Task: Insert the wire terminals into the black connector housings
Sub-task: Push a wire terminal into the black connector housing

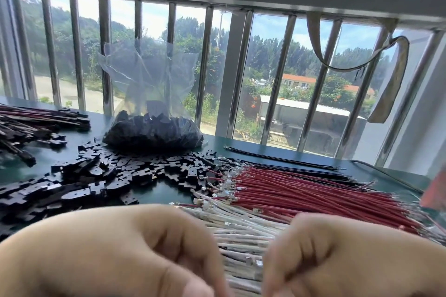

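1. Two bare hands across the bottom of the frame: left hand (pixel 115 248) at lower left, right hand (pixel 342 255) at lower right, both blurred, fingers curled inward toward each other above the white wires; whether anything is pinched between them, impossible to tell, fingertips cut off by the lower edge.
2. Dark green tabletop (pixel 166 190) spanning the middle of the frame, below a barred window (pixel 231 75).
3. Wide fan of red insulated wires with metal terminals (pixel 313 195) at centre right, terminal ends pointing left.
4. Bundle of white insulated wires with metal terminals (pixel 241 236) at lower centre, just below the red ones, between the two hands.
5. Loose heap of flat black plastic connector housings (pixel 101 176) spread over centre left, reaching the red wires' terminals.
6. Clear plastic bag filled with black housings (pixel 154 132) at upper centre, behind the loose heap.
7. Pile of wires already fitted with black housings (pixel 36 125) at far left.
8. Thin black wires (pixel 289 161) at upper right, behind the red ones.
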A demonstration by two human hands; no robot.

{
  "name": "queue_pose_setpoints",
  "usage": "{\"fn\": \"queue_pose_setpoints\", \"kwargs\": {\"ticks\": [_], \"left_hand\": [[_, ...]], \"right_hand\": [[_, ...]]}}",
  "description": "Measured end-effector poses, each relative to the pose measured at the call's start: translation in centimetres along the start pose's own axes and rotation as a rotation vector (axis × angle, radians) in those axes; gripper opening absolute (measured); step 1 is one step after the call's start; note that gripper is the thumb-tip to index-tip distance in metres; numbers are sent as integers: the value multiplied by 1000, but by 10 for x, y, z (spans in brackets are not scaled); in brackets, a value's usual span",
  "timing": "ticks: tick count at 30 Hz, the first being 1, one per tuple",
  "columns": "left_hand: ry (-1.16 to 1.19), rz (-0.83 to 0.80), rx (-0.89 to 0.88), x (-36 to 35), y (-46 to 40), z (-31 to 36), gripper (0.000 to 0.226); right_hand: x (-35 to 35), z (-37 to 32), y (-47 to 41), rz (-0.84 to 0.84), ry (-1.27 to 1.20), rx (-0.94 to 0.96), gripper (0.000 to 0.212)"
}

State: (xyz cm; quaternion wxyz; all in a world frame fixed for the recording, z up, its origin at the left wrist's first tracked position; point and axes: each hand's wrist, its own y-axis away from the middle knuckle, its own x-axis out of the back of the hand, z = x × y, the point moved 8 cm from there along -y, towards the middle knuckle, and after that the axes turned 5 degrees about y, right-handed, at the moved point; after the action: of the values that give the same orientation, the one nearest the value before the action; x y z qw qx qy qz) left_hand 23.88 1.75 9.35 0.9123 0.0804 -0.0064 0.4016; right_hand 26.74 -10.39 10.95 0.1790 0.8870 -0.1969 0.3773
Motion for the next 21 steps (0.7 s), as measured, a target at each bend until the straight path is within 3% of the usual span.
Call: {"fn": "queue_pose_setpoints", "kwargs": {"ticks": [2,3,5,7,8,10,14,17,21], "left_hand": [[-25,-23,-15,-3,0,3,42],[-58,115,-80,9,-5,7,41],[-153,630,-171,56,1,7,31],[-489,1133,-153,93,22,3,27],[-722,1281,-77,100,28,3,25],[-1049,1328,105,109,24,-8,13],[-1183,1197,448,128,13,-41,38],[-1211,1169,539,136,12,-47,39],[-1188,1186,526,140,12,-46,38]], "right_hand": [[-9,3,5,-138,31,-8,13],[-8,8,3,-122,21,-46,15],[5,19,-3,90,-71,-104,24],[17,22,-5,325,197,-86,24],[17,17,-6,369,389,-66,22],[6,10,-10,314,663,-64,34],[2,8,-8,311,695,-109,40],[5,12,-2,277,694,-171,34],[6,24,1,262,701,-245,8]]}}
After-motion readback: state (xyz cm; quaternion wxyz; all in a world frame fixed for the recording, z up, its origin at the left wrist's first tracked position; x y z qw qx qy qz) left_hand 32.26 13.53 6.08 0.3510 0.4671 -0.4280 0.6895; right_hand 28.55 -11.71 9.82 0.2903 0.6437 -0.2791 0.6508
